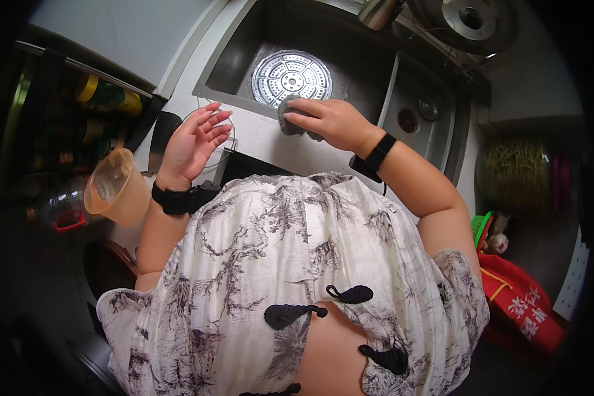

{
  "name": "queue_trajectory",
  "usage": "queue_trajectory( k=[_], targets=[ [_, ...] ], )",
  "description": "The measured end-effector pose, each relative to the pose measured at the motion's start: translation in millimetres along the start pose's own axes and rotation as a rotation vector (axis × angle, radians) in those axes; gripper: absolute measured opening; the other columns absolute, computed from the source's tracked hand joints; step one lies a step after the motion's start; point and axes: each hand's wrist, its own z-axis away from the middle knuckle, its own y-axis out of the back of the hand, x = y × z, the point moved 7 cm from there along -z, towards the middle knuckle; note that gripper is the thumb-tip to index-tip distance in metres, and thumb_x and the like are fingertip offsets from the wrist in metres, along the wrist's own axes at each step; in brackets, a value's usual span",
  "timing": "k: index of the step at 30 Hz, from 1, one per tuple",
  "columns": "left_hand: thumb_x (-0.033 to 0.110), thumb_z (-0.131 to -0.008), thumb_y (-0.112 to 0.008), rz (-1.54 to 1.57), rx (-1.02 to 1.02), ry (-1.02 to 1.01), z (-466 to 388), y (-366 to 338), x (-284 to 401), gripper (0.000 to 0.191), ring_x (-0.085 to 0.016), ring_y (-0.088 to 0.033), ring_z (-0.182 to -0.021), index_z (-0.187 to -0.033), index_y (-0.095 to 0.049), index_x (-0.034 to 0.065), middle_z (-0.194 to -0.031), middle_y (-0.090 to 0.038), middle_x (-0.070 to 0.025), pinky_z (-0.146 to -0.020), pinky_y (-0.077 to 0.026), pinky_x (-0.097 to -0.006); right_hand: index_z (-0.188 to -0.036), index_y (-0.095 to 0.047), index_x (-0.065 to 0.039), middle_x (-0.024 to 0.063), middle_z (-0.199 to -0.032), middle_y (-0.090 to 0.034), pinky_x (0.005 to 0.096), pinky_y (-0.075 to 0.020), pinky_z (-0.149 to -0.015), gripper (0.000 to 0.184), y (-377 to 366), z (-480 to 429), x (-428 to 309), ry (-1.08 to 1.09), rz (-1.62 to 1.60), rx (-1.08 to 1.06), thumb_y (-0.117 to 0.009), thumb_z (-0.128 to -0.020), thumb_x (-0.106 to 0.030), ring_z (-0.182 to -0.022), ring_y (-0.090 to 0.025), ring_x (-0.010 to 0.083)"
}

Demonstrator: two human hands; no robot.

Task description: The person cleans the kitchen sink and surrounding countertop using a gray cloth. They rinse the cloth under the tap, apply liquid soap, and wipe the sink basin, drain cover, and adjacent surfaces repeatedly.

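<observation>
My right hand (334, 121) holds a dark grey cloth or scouring pad (291, 119) at the front edge of the steel sink (218, 91). Inside the large basin lies a round perforated metal steamer rack (293, 79), just beyond that hand. My left hand (195, 141) is raised palm up over the white counter (262, 133), fingers apart and slightly curled, holding nothing. Partly behind its fingers is a thin wire loop (234, 129) on the counter. Both wrists wear black bands.
A smaller basin with a drain (408, 121) adjoins on the right. Metal cookware (468, 20) stands behind it. At the left are a translucent orange plastic measuring jug (116, 188) and bottles (109, 94). A large jar (515, 173) and a red bag (519, 302) are at the right.
</observation>
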Motion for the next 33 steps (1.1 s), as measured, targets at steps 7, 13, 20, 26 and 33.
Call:
queue_trajectory(
  k=[7, 13, 20, 26, 33],
  targets=[
    [0.018, -0.086, -0.043, 0.008, 0.036, 0.008, -1, 2, -8, 0.031, -0.021, -0.053, -0.087, -0.112, -0.043, 0.0023, -0.102, -0.053, -0.0119, -0.081, -0.043, -0.0312, -0.111, -0.051, -0.013, 0.0084, -0.115, -0.050, 0.0308, -0.0485, -0.071, 0.037, -7, -3, 11, -0.156, -0.171, 0.016, -0.047, -0.074, -0.005, -0.089, -0.057, 0.0251],
    [0.017, -0.085, -0.044, -0.013, 0.053, 0.004, -2, 12, -9, 0.029, -0.021, -0.053, -0.086, -0.110, -0.044, 0.0021, -0.099, -0.053, -0.0117, -0.080, -0.043, -0.0308, -0.108, -0.055, -0.010, 0.0027, -0.120, -0.047, 0.0305, -0.0390, -0.092, 0.033, -52, 40, 8, 0.182, 0.067, -0.372, -0.045, -0.077, -0.009, -0.114, -0.041, 0.0219],
    [0.016, -0.085, -0.044, -0.046, 0.071, -0.005, -7, 16, -5, 0.027, -0.020, -0.054, -0.082, -0.107, -0.046, 0.0014, -0.097, -0.055, -0.0113, -0.076, -0.044, -0.0297, -0.067, -0.064, -0.006, 0.0090, -0.081, -0.061, 0.0325, -0.0467, -0.073, 0.008, -18, 107, 128, -0.510, 0.385, -0.629, -0.057, -0.062, -0.007, -0.082, -0.059, 0.0250],
    [0.016, -0.085, -0.045, -0.045, 0.106, -0.015, -4, 23, 0, 0.027, -0.019, -0.054, -0.081, -0.107, -0.046, 0.0014, -0.095, -0.055, -0.0112, -0.075, -0.044, -0.0294, -0.090, -0.060, 0.001, 0.0155, -0.080, -0.062, 0.0326, -0.0458, -0.069, 0.023, 25, 127, 172, -1.235, -0.037, -0.118, -0.049, -0.070, -0.004, -0.077, -0.060, 0.0256],
    [0.016, -0.085, -0.044, -0.054, 0.126, -0.026, 4, 25, 0, 0.027, -0.019, -0.054, -0.081, -0.108, -0.046, 0.0019, -0.096, -0.055, -0.0109, -0.075, -0.043, -0.0293, -0.093, -0.060, 0.002, 0.0054, -0.076, -0.061, 0.0268, -0.0424, -0.063, 0.031, -1, 95, 147, -1.242, -0.841, 0.226, -0.054, -0.081, -0.026, -0.068, -0.054, 0.0121]
  ],
)
